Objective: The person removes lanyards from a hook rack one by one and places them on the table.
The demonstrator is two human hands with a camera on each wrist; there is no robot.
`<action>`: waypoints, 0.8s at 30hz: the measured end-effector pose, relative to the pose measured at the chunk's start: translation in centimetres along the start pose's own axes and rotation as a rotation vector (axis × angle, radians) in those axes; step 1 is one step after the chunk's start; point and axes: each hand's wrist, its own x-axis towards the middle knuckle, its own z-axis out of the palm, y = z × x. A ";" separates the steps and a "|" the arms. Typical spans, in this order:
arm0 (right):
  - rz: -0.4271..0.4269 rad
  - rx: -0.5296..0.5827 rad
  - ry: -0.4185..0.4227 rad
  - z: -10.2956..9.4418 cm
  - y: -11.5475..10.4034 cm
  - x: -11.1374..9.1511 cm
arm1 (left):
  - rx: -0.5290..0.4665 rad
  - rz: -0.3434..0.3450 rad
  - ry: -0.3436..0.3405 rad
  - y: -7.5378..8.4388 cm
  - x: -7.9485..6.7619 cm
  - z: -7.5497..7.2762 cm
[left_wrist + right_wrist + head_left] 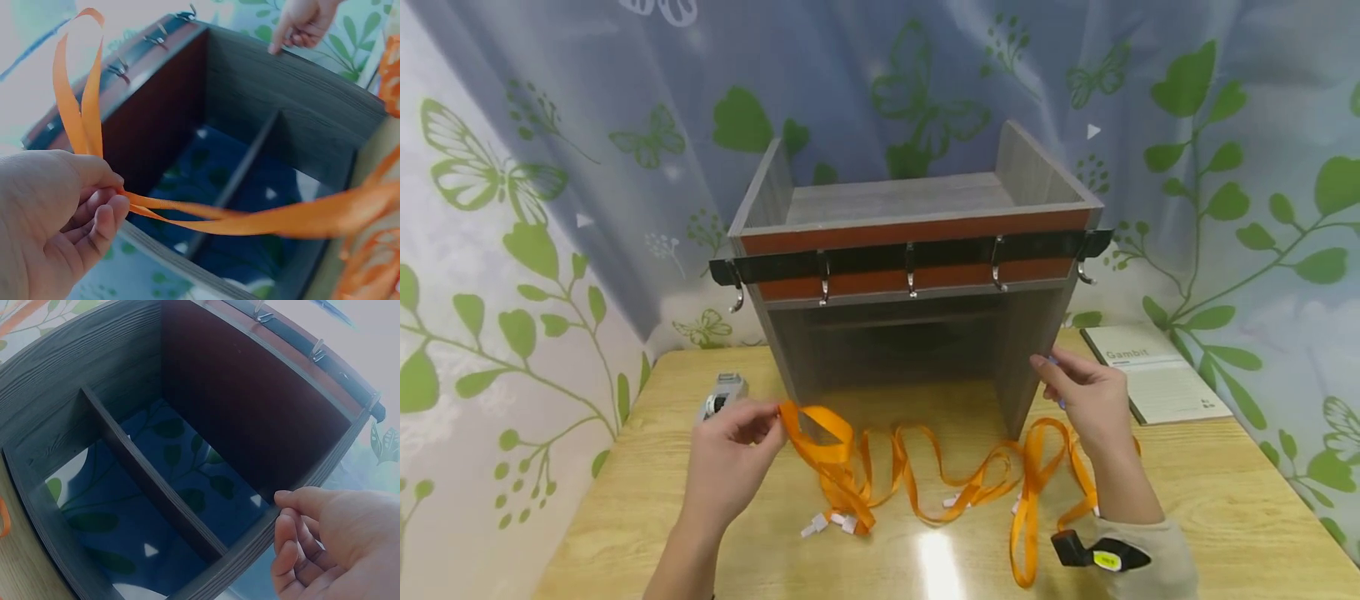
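Observation:
My left hand [733,454] pinches an orange lanyard [827,433] between thumb and fingers, left of the shelf's front. In the left wrist view, a loop of the lanyard [90,94] stands above the fingers and the rest trails right. My right hand [1090,400] is by the right side panel of the grey wooden shelf [1033,358], fingers bent. Its thumb tip [284,497] overlaps the panel's edge in the right wrist view; whether it grips the edge is unclear. Several metal hooks [912,271] line a black rail [955,252] on the shelf's front.
More orange lanyards [1033,483] with white plastic ends [814,525] lie on the wooden table [1195,500] before the shelf. A notebook [1157,375] lies at the back right. A small grey device [727,387] sits behind my left hand. Patterned curtain [865,75] hangs behind.

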 end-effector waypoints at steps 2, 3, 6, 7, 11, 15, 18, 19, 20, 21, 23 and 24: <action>0.006 -0.004 -0.002 -0.1 0.0 0.0 | 0.006 -0.066 -0.031 -0.9 -0.5 0.3; 0.007 -0.003 -0.002 -0.1 0.1 0.0 | 0.009 -0.100 -0.043 -1.3 -0.8 0.4; 0.008 -0.006 -0.008 -0.1 0.2 0.0 | 0.011 -0.186 -0.070 -2.5 -1.3 0.3; 0.004 -0.009 -0.008 -0.1 0.2 0.0 | 0.012 -0.210 -0.073 -2.9 -1.4 0.2; -0.005 -0.023 -0.008 0.1 0.1 -0.1 | 0.049 -0.263 -0.070 -3.9 -1.8 -0.8; -0.009 -0.040 -0.019 0.2 -0.2 -0.2 | 0.081 -0.282 -0.059 -4.8 -2.2 -1.9; -0.009 -0.038 -0.020 0.0 -0.4 -0.3 | 0.088 -0.289 -0.067 -6.2 -2.5 -2.2; -0.008 -0.032 -0.020 0.0 -0.4 -0.3 | 0.100 -0.294 -0.075 -6.7 -2.6 -2.2; -0.007 -0.033 -0.017 -0.1 -0.5 -0.4 | 0.114 -0.297 -0.089 -7.2 -2.8 -2.1; -0.004 -0.036 -0.018 -0.1 -0.5 -0.4 | 0.128 -0.303 -0.106 -7.8 -3.0 -2.1; -0.003 -0.045 -0.020 -0.2 -0.5 -0.5 | 0.174 -0.311 -0.146 -8.9 -3.5 -2.0; -0.006 -0.065 -0.023 -0.2 -0.5 -0.5 | 0.197 -0.315 -0.168 -9.4 -3.7 -2.0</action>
